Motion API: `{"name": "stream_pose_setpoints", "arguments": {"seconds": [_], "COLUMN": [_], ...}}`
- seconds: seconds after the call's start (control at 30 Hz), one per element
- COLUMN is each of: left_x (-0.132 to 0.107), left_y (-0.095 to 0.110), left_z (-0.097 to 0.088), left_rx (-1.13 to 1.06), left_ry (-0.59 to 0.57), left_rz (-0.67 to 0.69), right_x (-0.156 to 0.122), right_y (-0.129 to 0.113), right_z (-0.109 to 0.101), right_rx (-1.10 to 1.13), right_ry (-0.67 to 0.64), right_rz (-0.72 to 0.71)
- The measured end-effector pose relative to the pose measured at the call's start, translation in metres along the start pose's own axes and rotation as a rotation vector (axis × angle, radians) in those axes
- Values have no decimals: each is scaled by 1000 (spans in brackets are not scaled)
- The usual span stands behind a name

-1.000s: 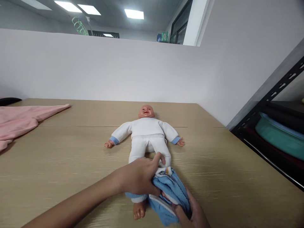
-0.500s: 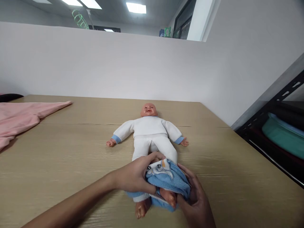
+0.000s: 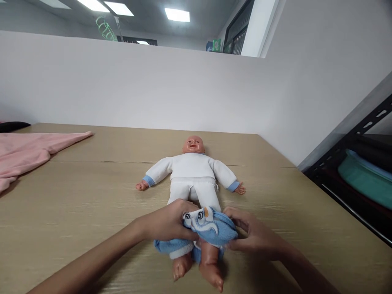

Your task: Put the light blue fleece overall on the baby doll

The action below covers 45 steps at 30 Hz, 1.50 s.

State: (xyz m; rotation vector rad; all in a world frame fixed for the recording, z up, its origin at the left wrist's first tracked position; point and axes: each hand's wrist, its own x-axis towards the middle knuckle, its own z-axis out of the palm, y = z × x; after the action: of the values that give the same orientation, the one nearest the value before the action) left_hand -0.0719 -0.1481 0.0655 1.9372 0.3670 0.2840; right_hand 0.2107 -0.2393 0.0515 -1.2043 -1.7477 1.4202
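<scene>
A baby doll in a white top and white leggings lies on its back, its head away from me and its bare feet toward me. Blue terry trousers with an embroidered animal face are bunched round its lower legs. My left hand grips the trousers' edge between the legs, thumb toward me. On the other side, my right hand pinches the bunched cloth at the leg on my right. Below the cloth that leg's foot shows whole; the other foot sticks out of a white-trimmed cuff.
A pink cloth lies on the wooden table at the left. A white wall stands behind the table. At the right, a black metal rack holds a green item.
The trouser leg on my right has slid up, so more of that foot and lower leg shows. My right hand has moved up and away from the foot.
</scene>
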Motion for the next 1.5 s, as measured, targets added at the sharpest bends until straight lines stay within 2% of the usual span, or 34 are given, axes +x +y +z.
{"name": "stream_pose_setpoints", "arguments": {"seconds": [0.17, 0.3, 0.37, 0.5, 0.6, 0.67, 0.73, 0.83, 1.0, 1.17, 1.27, 1.37, 1.43, 1.5], "left_x": [-15, -50, -65, -74, -66, -61, -59, -60, -55, -49, -53, -61, -65, -67], "left_y": [18, 25, 21, -5, -37, -55, -65, -69, -76, -80, -72, -59, -53, -52], "left_z": [-11, -27, -34, -37, -30, -23, -17, -9, -2, -4, -8, -11, -12, -12], "left_rx": [341, 549, 535, 277, -67, -255, -313, -390, -662, -752, -595, -362, -345, -404], "left_ry": [93, 123, 137, 192, 333, 452, 517, 571, 659, 650, 621, 516, 428, 398], "left_rz": [9, -61, -127, -115, -67, -47, -79, -134, -111, -143, -166, -175, -153, -135], "right_x": [7, 15, 22, 44, 62, 69, 70, 68, 70, 72, 71, 68, 65, 63], "right_y": [-11, -4, 4, 24, 37, 41, 39, 34, 33, 33, 38, 46, 48, 46], "right_z": [-15, -18, -18, -10, 6, 17, 25, 29, 28, 28, 29, 30, 32, 34], "right_rx": [-111, 128, 220, 326, 542, 689, 767, 802, 798, 743, 692, 679, 709, 751], "right_ry": [-32, -72, -56, 114, 322, 398, 414, 391, 397, 446, 476, 537, 554, 528], "right_rz": [-94, -144, -123, -130, -133, -93, -45, -9, 12, 33, 71, 167, 216, 216]}}
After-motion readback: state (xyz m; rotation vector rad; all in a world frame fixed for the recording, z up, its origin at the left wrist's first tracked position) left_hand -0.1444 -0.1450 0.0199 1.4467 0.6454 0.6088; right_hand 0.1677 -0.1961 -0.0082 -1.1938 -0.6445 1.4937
